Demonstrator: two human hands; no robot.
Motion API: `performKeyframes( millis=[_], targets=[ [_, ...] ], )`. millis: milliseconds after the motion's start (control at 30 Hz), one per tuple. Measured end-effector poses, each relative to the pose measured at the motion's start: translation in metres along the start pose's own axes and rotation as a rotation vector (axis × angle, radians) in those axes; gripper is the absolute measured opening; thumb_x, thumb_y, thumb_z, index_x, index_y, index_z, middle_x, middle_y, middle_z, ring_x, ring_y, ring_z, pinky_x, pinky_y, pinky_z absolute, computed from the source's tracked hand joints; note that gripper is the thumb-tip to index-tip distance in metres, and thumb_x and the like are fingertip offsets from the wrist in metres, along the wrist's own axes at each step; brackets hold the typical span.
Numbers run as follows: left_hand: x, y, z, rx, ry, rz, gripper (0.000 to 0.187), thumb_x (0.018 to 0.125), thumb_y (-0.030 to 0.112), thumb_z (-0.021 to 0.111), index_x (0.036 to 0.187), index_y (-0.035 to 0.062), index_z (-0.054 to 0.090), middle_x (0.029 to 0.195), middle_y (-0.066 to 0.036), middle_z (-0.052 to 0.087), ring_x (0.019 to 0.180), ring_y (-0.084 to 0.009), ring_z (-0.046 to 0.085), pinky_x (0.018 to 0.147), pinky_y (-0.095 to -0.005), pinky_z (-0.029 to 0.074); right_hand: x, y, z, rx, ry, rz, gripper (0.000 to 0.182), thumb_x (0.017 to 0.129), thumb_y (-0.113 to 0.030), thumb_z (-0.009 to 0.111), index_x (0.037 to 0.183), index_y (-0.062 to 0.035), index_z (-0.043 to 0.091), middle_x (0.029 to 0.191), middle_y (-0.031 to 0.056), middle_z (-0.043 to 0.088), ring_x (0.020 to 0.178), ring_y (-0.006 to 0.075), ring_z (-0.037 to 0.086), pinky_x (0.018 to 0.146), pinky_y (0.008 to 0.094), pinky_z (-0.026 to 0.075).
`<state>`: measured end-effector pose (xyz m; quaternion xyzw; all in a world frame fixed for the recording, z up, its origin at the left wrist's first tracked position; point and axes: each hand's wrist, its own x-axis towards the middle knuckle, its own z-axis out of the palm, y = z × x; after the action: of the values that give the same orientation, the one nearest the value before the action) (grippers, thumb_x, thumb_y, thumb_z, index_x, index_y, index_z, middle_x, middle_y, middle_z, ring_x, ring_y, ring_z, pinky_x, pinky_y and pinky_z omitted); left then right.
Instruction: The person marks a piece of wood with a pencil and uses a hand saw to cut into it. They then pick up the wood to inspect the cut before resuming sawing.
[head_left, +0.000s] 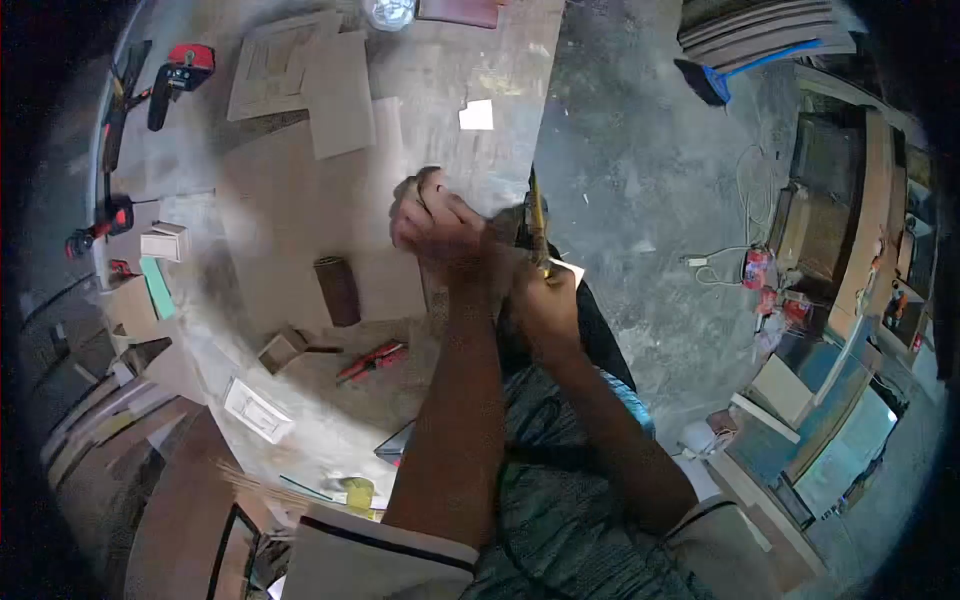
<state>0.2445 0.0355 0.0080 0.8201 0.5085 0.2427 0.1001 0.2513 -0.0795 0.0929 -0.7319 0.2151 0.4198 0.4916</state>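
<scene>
My left hand (432, 222) is raised in the middle of the view, smeared by motion, with its fingers curled in. What it holds, if anything, I cannot make out. Close by on the right, my right hand (545, 305) is closed at the lower end of a long, narrow yellow-and-dark strip (538, 220). A small white piece (570, 270) sticks out beside those fingers. Below and left of my left hand, a dark brown roll (338, 291) lies on brown board. Red-handled pliers or a similar tool (373, 362) lie nearer to me.
Panels (340, 95) and a white square (476, 115) lie ahead. Red-and-black power tools (182, 80) are at left. A blue broom (715, 82) lies far right, above a cable (745, 215) and stacked boards (850, 190). Wood offcuts (110, 420) pile up at lower left.
</scene>
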Motion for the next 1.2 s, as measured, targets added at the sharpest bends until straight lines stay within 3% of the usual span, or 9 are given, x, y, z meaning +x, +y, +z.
performKeyframes(
  millis=[167, 233, 467, 600, 667, 767, 900, 1100, 1200],
  targets=[
    [-0.002, -0.006, 0.009, -0.038, 0.004, -0.001, 0.033, 0.097, 0.016, 0.055, 0.128, 0.0127, 0.066, 0.132, -0.012, 0.061, 0.126, -0.0361, 0.054, 0.110, -0.0543, 0.036, -0.011, 0.025, 0.005, -0.019, 0.033, -0.431, 0.033, 0.105, -0.025, 0.063, 0.080, -0.0038, 0.058, 0.067, -0.0017, 0.056, 0.053, 0.0095, 0.051, 0.046, 0.0296, 0.038],
    [-0.003, -0.003, 0.005, -0.041, 0.034, -0.001, 0.033, 0.095, 0.016, 0.056, 0.126, 0.0138, 0.066, 0.133, -0.011, 0.061, 0.128, -0.0348, 0.054, 0.109, -0.0531, 0.037, -0.042, -0.017, -0.003, 0.075, -0.068, -0.124, 0.031, 0.104, -0.023, 0.063, 0.078, -0.0061, 0.058, 0.063, -0.0023, 0.054, 0.049, 0.0085, 0.049, 0.044, 0.0292, 0.038],
    [-0.006, -0.002, 0.008, -0.058, 0.061, -0.017, 0.036, 0.094, 0.020, 0.052, 0.126, 0.0143, 0.065, 0.133, -0.012, 0.060, 0.126, -0.0355, 0.054, 0.107, -0.0518, 0.038, -0.048, -0.012, -0.015, 0.125, -0.006, -0.060, 0.031, 0.103, -0.020, 0.062, 0.075, -0.0077, 0.056, 0.061, -0.0024, 0.052, 0.047, 0.0077, 0.047, 0.043, 0.0299, 0.038],
    [-0.005, -0.005, 0.007, -0.034, 0.050, 0.012, 0.040, 0.092, 0.019, 0.054, 0.130, 0.0142, 0.065, 0.134, -0.013, 0.059, 0.127, -0.0351, 0.054, 0.107, -0.0519, 0.038, 0.004, 0.032, -0.001, -0.016, 0.097, -0.122, 0.022, 0.102, -0.020, 0.063, 0.086, -0.0066, 0.059, 0.062, -0.0021, 0.051, 0.049, 0.0094, 0.050, 0.044, 0.0303, 0.039],
    [-0.004, -0.003, 0.008, -0.033, 0.061, -0.005, 0.043, 0.089, 0.015, 0.057, 0.132, 0.0133, 0.065, 0.135, -0.012, 0.059, 0.128, -0.0362, 0.052, 0.108, -0.0529, 0.038, -0.007, 0.011, -0.010, -0.120, 0.077, 0.051, 0.017, 0.101, -0.023, 0.066, 0.097, -0.0082, 0.060, 0.067, -0.0022, 0.054, 0.051, 0.0078, 0.051, 0.044, 0.0284, 0.039],
    [0.000, -0.001, 0.007, -0.060, 0.097, 0.027, 0.036, 0.095, 0.018, 0.054, 0.128, 0.0161, 0.067, 0.132, -0.011, 0.061, 0.124, -0.0367, 0.055, 0.106, -0.0516, 0.037, -0.023, 0.011, -0.016, 0.063, -0.033, -0.115, 0.016, 0.101, -0.019, 0.067, 0.091, -0.0086, 0.059, 0.061, -0.0026, 0.052, 0.045, 0.0087, 0.048, 0.039, 0.0286, 0.037],
    [-0.010, -0.008, 0.002, -0.002, -0.012, 0.008, 0.039, 0.092, 0.012, 0.056, 0.129, 0.0150, 0.066, 0.133, -0.012, 0.059, 0.126, -0.0369, 0.053, 0.109, -0.0524, 0.036, -0.014, -0.004, -0.008, 0.090, -0.077, -0.032, 0.032, 0.105, -0.026, 0.061, 0.078, -0.0094, 0.054, 0.060, -0.0013, 0.053, 0.045, 0.0090, 0.050, 0.039, 0.0298, 0.039],
    [-0.003, -0.008, 0.011, -0.006, 0.075, 0.036, 0.037, 0.091, 0.018, 0.057, 0.125, 0.0141, 0.068, 0.130, -0.012, 0.060, 0.124, -0.0361, 0.054, 0.110, -0.0523, 0.035, -0.055, -0.014, -0.010, 0.013, -0.056, -0.074, 0.031, 0.105, -0.026, 0.062, 0.080, -0.0113, 0.053, 0.063, -0.0026, 0.053, 0.046, 0.0072, 0.046, 0.040, 0.0294, 0.038],
    [-0.004, 0.000, 0.000, -0.037, -0.042, -0.038, 0.040, 0.087, 0.006, 0.058, 0.125, 0.0119, 0.068, 0.131, -0.011, 0.061, 0.125, -0.0362, 0.053, 0.112, -0.0541, 0.036, -0.045, 0.003, -0.016, 0.075, -0.065, -0.018, 0.029, 0.104, -0.025, 0.064, 0.082, -0.0094, 0.056, 0.063, -0.0020, 0.053, 0.048, 0.0084, 0.048, 0.041, 0.0287, 0.037]
  ],
)
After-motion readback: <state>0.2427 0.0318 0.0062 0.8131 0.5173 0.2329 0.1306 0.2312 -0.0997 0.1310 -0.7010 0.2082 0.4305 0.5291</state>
